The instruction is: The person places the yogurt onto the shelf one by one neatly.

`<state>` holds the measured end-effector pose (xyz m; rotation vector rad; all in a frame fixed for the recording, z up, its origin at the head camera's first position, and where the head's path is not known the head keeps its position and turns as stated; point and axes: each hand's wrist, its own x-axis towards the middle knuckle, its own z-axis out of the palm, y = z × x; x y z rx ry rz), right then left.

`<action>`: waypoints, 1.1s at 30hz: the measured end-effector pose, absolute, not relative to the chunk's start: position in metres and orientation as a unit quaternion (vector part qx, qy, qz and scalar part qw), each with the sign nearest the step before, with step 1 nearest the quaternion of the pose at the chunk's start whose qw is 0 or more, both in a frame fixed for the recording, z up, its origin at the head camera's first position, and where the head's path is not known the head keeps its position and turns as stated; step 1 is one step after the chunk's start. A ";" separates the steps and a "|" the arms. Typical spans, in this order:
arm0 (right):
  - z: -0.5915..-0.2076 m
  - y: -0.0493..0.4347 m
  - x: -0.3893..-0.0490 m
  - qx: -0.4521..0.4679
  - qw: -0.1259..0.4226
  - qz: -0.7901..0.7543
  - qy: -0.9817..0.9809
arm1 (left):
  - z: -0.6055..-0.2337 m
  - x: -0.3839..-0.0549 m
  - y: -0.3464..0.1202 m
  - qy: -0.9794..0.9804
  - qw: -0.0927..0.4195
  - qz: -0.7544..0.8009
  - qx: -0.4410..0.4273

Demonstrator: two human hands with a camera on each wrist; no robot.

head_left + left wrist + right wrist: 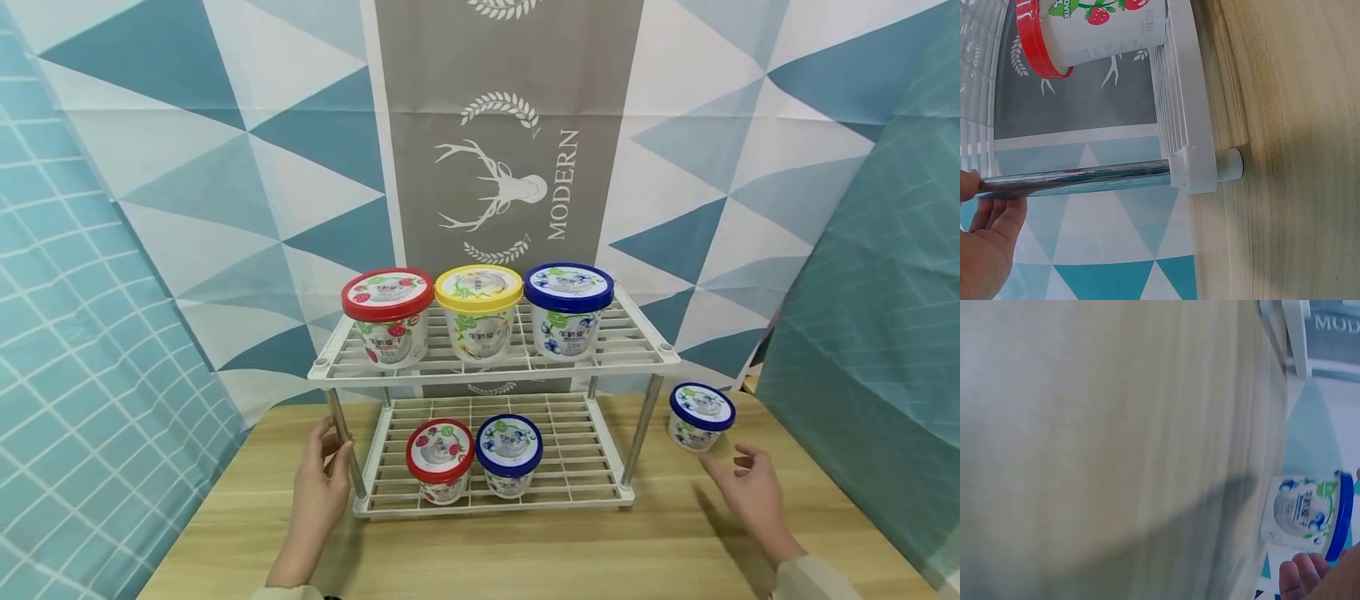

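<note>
My left hand (321, 479) grips the front left metal post (1085, 178) of a white two-tier rack (495, 372), thumb on one side and fingers on the other. Over on the right, my right hand (753, 492) is held just in front of a blue-lidded tub (702, 412) with blueberry print, its fingers relaxed and nothing between them. That tub stands upright on the table beside the rack. In the right wrist view, fingertips (1294, 578) appear close by the tub's lid.
Across the top shelf stand a red-lidded tub (388, 317), a yellow-lidded tub (480, 313) and a blue-lidded tub (567, 311). The lower shelf holds a smaller red-lidded tub (441, 458) and a blue-lidded one (510, 454). Patterned cloth (322, 117) hangs behind the wooden table (465, 558).
</note>
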<state>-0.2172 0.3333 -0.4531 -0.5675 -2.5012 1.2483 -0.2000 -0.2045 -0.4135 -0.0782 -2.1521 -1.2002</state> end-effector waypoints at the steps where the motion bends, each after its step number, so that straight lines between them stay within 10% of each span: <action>1: -0.453 0.336 -0.221 -0.197 0.141 0.435 -0.867 | -0.413 -0.200 -0.204 -0.824 0.335 -0.457 -0.033; 16: -0.452 0.368 -0.261 -0.206 0.030 0.457 -0.864 | -0.418 -0.200 -0.203 -0.822 0.346 -0.451 -0.039; 33: -0.459 0.372 -0.284 -0.211 0.038 0.487 -0.847 | -0.417 -0.198 -0.203 -0.832 0.353 -0.426 -0.046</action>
